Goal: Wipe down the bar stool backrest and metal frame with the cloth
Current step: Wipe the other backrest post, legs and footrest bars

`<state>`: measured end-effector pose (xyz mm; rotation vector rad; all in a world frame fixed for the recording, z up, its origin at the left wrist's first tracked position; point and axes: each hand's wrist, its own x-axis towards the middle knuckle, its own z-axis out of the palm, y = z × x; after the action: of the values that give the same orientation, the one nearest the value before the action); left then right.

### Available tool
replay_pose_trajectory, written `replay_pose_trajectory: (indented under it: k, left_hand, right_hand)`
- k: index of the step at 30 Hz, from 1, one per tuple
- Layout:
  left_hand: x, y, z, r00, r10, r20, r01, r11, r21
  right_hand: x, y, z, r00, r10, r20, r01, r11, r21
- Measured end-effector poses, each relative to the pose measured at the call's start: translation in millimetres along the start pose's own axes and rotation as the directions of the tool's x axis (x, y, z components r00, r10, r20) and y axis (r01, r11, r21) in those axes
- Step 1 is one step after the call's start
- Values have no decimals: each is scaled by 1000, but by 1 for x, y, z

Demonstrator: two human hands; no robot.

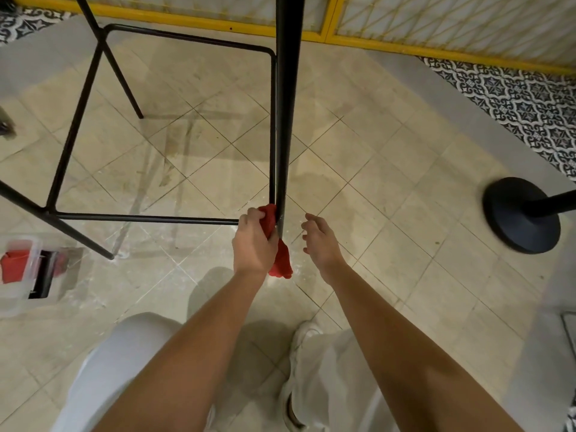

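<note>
Floor (389,169): beige tiles laid diagonally, streaky and dusty. Black-and-white patterned tiles (523,101) at far right and top left. Yellow-framed lattice panel (436,17) along far edge. Black round post base (505,226) right. Clear plastic box (18,294) left, something red inside.

Red cloth (279,244) — bunched, pressed against the black stool leg (285,120) low down, its tail hanging loose.

A black round post base (521,215) stands at three o'clock, a clear plastic box (18,302) holding something red at nine, and yellow-framed lattice (436,23) at one.
</note>
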<state>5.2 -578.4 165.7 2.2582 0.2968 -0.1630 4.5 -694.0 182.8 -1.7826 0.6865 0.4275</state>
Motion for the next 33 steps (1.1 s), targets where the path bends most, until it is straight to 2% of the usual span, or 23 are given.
replay_pose_trajectory:
  k: [5,8,11,14,19,24,29,33]
  left_hand:
    - [0,-5,-10,996,-80,49,86,987,-137]
    - [-6,-5,-18,985,-90,146,115,979,-169]
    - [-9,-9,-23,965,-84,250,126,979,-157]
    - [-9,-8,-28,940,-74,333,134,978,-161]
    - [-12,-1,-35,906,-90,414,194,957,-217]
    - [-15,10,-42,946,-101,308,175,959,-223]
    - [-11,8,-47,979,-125,159,162,955,-249]
    - [4,0,-50,986,-126,106,152,946,-287]
  right_hand:
    - [-11,10,19,994,87,67,-90,995,45]
    - [-20,7,31,983,101,153,-122,984,131]
    - [-27,7,35,981,77,177,-114,972,206]
    - [-32,9,32,986,57,156,-94,965,245]
    - [-41,11,30,998,58,32,-65,946,319]
    - [-44,8,40,993,12,-117,21,961,275]
    - [-42,1,55,974,-2,-226,74,947,313]
    - [-33,-5,62,959,-23,-284,134,916,378]
